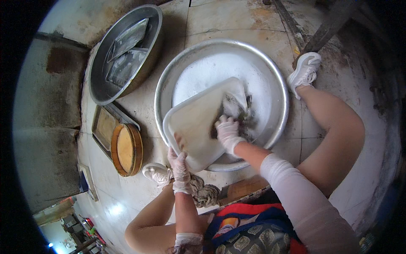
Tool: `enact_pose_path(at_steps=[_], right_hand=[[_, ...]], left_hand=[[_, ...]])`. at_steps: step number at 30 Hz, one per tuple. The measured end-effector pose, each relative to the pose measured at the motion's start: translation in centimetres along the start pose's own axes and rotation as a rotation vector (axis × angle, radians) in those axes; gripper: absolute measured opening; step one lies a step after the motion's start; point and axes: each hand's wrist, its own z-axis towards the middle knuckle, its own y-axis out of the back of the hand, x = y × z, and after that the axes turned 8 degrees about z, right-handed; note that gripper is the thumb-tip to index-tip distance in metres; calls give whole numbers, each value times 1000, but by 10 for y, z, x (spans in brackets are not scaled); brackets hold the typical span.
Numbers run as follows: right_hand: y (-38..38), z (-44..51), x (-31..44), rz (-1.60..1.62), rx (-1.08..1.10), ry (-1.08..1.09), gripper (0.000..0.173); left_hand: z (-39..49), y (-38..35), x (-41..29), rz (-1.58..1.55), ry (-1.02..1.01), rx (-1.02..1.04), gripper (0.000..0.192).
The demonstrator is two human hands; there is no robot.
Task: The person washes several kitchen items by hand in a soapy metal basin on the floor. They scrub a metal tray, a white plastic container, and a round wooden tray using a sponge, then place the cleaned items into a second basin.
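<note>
A white plastic tray (196, 127) lies tilted in a wide metal basin (280, 95) holding whitish, sudsy water. My left hand (180, 168), in a thin clear glove, grips the tray's near left rim. My right hand (229, 131), gloved the same way, is down at the tray's right end with its fingers curled over a dark wet scrubber (214, 128). Its shape is blurred and partly hidden beneath the fingers. White foam (231, 106) clings beside it, and brown smears mark the tray's left side.
At upper left, a deep metal basin (152, 70) contains clear rectangular containers (127, 65). Left of the wash basin, a round wooden sieve (127, 149) rests against flat trays (106, 122). A mop head (204, 192) lies by my left shoe (157, 174). Wooden legs (317, 35) stand at upper right.
</note>
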Motion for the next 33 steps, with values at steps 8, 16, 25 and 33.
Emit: enact_pose_path(at_steps=[8,16,25,33], right_hand=[[1,28,-50,75,148,-143,63],[35,70,61,890,-338,-2,51],[39,20,100,861,304,425,44],[38,34,39,1124,208,-25,25]], left_hand=[[17,-2,15,47,30,-59,77],[12,-9,23,-66,211,-7,75],[17,16,41,-413,216,-114,65],[17,9,24,-279,185,-44,62]])
